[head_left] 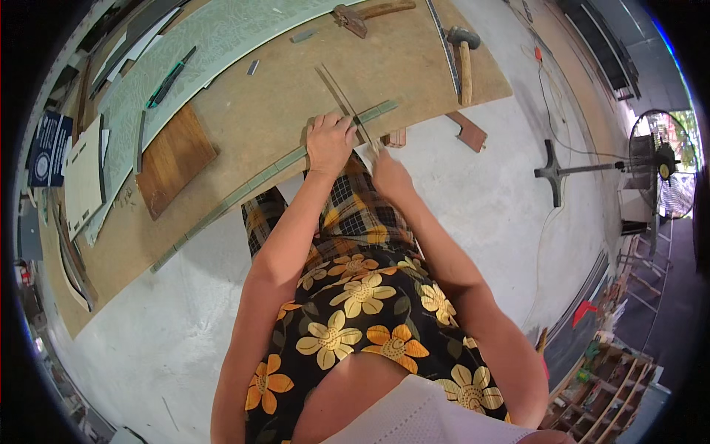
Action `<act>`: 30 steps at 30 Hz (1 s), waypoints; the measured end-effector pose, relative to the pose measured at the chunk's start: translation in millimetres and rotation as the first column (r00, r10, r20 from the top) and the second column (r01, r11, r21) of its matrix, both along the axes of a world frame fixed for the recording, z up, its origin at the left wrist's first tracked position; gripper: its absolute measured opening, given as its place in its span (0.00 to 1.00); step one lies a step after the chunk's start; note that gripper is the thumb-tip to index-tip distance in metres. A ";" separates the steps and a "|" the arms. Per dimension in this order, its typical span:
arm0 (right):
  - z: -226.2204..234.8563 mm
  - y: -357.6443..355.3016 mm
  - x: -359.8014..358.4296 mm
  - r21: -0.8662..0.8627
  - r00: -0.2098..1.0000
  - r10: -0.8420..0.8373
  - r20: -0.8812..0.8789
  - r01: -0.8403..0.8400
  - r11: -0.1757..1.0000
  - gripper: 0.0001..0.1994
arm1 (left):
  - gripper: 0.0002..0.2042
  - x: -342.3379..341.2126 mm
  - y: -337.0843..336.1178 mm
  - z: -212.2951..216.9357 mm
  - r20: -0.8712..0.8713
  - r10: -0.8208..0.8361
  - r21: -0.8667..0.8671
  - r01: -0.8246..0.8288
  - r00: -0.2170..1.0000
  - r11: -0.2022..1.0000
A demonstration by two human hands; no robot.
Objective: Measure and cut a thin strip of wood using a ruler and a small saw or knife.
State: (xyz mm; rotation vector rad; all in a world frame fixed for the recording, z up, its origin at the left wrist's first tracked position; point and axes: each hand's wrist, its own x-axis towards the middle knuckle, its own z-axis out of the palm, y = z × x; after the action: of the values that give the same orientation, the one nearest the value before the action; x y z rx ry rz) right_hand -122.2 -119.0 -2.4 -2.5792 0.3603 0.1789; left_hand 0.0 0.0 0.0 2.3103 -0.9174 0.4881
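A narrow green strip [260, 177], marked off in segments, lies along the near edge of the brown board tabletop [266, 107]. My left hand [330, 143] is closed over this strip and presses it against the edge, fingers curled. In my right hand [390, 175], slightly blurred, is the handle end of a long thin dark tool [342, 98]. It looks like a file or a narrow saw blade; I cannot tell which. The tool crosses the strip at a slant, just right of my left fingers, its far end pointing over the board.
A hammer [464, 63] and metal ruler [442, 44] lie at the right; an axe-like tool [355, 21] lies at the back. Leftward are a green-handled knife [168, 81], a wood panel [176, 159] and patterned sheets [222, 41]. A fan [657, 163] stands right.
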 end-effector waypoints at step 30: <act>31.0 6.0 -176.4 0.286 0.952 -0.300 0.053 0.274 0.918 0.15 | 0.29 -11.2 9.6 16.1 -0.046 -0.007 0.189 0.015 0.999 0.982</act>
State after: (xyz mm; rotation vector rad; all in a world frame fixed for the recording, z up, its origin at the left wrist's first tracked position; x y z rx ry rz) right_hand -298.6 -113.0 28.6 -2.2196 0.6266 -0.0024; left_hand -11.2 9.6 16.1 2.4745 -0.9919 0.3558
